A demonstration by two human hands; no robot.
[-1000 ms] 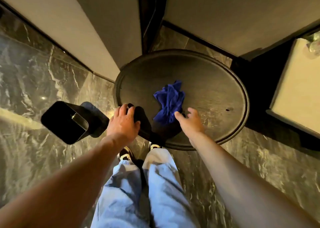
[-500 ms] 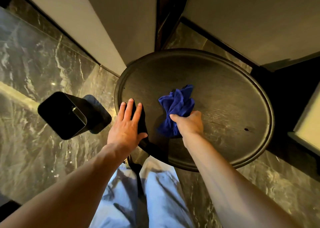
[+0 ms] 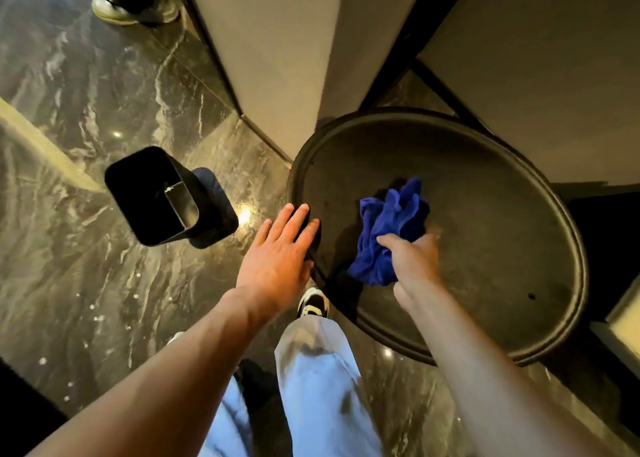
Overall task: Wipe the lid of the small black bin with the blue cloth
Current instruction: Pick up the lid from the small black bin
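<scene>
The small black bin [image 3: 152, 196] stands on the marble floor to the left, its top uncovered. A flat black piece, apparently its lid [image 3: 313, 248], lies at the left edge of the round dark table [image 3: 485, 196], mostly hidden under my left hand [image 3: 277, 259]. That hand lies flat on it with the fingers spread. My right hand [image 3: 412, 262] is closed on the crumpled blue cloth [image 3: 391, 228], holding it over the table just right of the lid.
Beige wall panels [image 3: 277, 58] rise behind the table and the bin. Another person's shoes [image 3: 135, 9] stand at the top left. A pale piece of furniture [image 3: 623, 314] sits at the right edge. My own legs and shoe [image 3: 311, 304] are below the table edge.
My right hand has closed on the blue cloth and drawn it up off the table. My left hand has gone from curled over the lid to flat with spread fingers.
</scene>
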